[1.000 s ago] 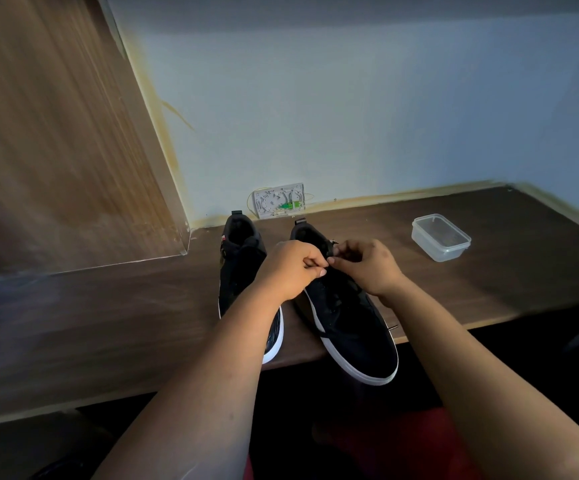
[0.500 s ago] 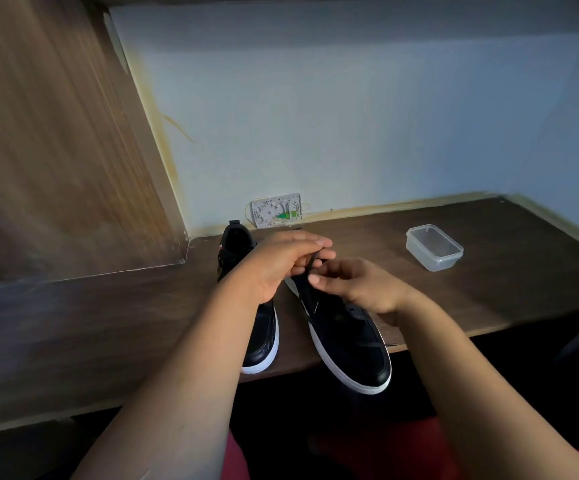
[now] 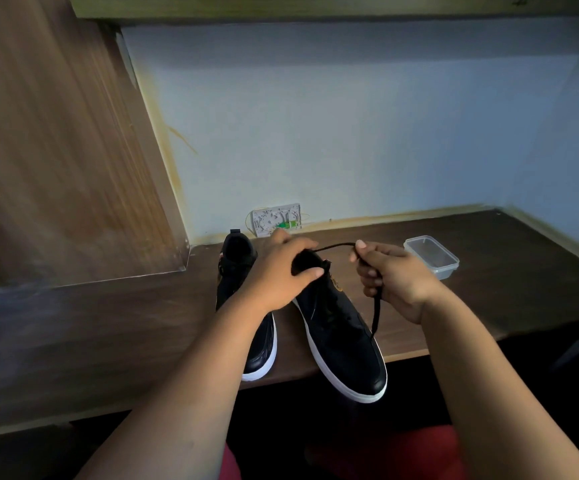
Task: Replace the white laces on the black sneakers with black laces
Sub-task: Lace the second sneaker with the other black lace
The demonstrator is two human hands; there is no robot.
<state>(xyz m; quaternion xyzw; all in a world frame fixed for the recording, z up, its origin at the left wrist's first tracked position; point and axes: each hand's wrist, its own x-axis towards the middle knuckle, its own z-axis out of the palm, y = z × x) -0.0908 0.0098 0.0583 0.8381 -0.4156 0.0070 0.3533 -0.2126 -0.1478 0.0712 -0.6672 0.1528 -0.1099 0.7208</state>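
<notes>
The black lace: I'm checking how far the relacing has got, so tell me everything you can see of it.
The black lace is a thin, dark cord that looks like woven fabric. It runs taut from the collar of the right sneaker across to the right hand, whose fingers are curled round it. Below that fist the loose end hangs down over the sneaker's side. The left hand grips the sneaker's collar where the lace comes out. How it is threaded through the eyelets is too dark to tell.

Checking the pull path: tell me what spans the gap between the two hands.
In the head view, a taut stretch of black lace runs from the right sneaker's collar under the left hand to the right hand; nothing else.
</notes>
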